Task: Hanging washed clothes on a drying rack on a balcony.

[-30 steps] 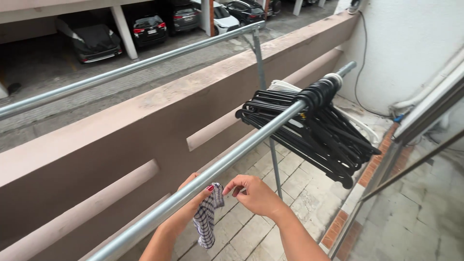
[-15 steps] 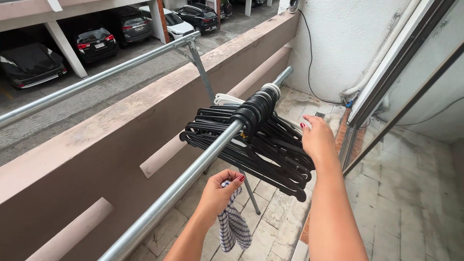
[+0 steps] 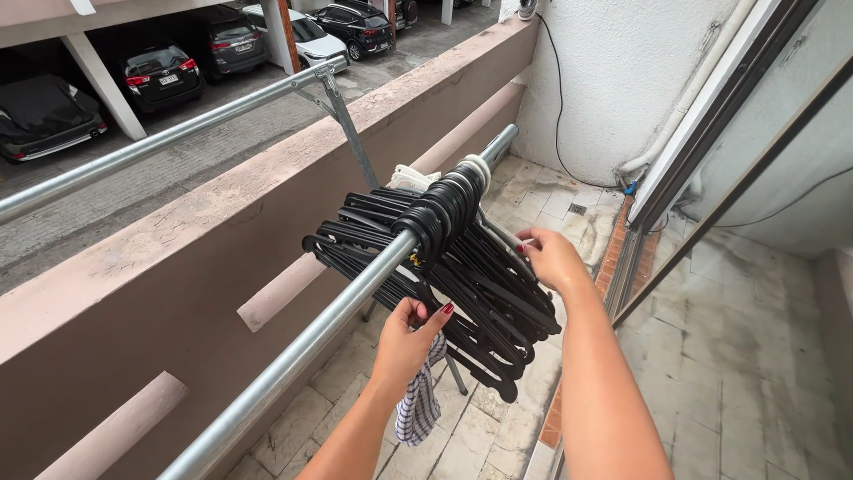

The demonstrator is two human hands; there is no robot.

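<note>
A thick bunch of black plastic hangers (image 3: 444,267) hangs on a grey metal rail (image 3: 293,360) that runs from lower left to upper right. My left hand (image 3: 407,342) is just below the rail beside the bunch, closed around a small blue-and-white checked cloth (image 3: 418,404) that dangles under it. My right hand (image 3: 551,258) reaches into the right side of the bunch, its fingers touching the hangers there. A few white hangers (image 3: 410,178) sit at the far end of the bunch.
A second metal rail (image 3: 169,138) runs above the balcony's low concrete wall (image 3: 204,231). Beyond it lies a car park with several cars (image 3: 160,67). A white wall (image 3: 622,80) closes the far end, and a sliding door frame (image 3: 702,142) stands on the right. The floor is tiled.
My right hand left the cloth and reached up to the hangers, and now it has dropped lower into the bunch. The left hand keeps the cloth. The view has moved closer to the hangers.
</note>
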